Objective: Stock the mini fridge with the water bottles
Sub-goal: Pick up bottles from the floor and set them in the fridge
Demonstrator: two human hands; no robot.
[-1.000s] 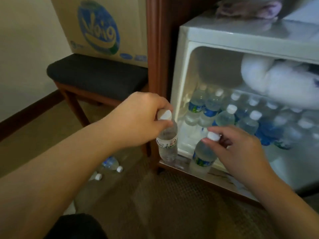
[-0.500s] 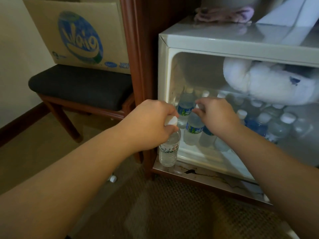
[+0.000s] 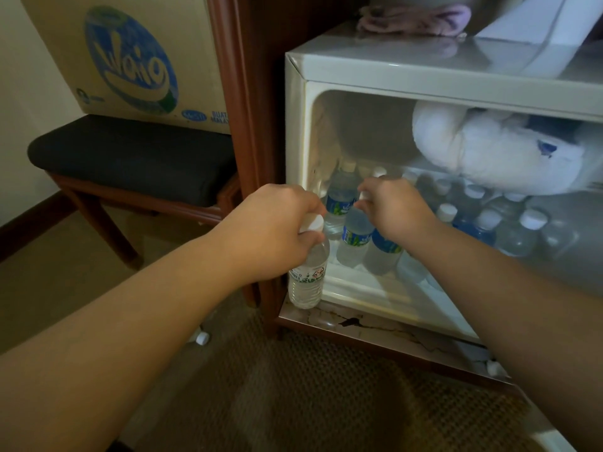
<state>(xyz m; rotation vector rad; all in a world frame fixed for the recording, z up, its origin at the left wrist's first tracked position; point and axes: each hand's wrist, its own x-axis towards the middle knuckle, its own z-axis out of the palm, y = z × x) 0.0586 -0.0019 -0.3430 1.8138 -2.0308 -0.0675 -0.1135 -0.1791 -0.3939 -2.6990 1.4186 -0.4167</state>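
1. Stocking the mini fridge (image 3: pixel 295 65), we grip one water bottle (image 3: pixel 308 272) by its neck in our left hand (image 3: pixel 277 230), fingers curled under the white cap; the bottle hangs upright just outside the fridge's lower left corner, over the cracked ledge (image 3: pixel 359 322) below the opening.
2. Inside the fridge, our right hand (image 3: pixel 396 208) pinches the top of a blue-labelled bottle (image 3: pixel 355 238) standing at the front left of the floor, beside the other standing bottles (image 3: pixel 509 230) that fill the space toward the right.
3. To do this well, in our judgement, we should seat that bottle upright and snug against its neighbours before letting go, leaving a gap at the front left for the one waiting outside.
4. A white bundle (image 3: pixel 489 151) lies on the fridge's upper shelf; a cardboard box (image 3: pixel 130 60) sits on a stool (image 3: pixel 130 158) left of the fridge.
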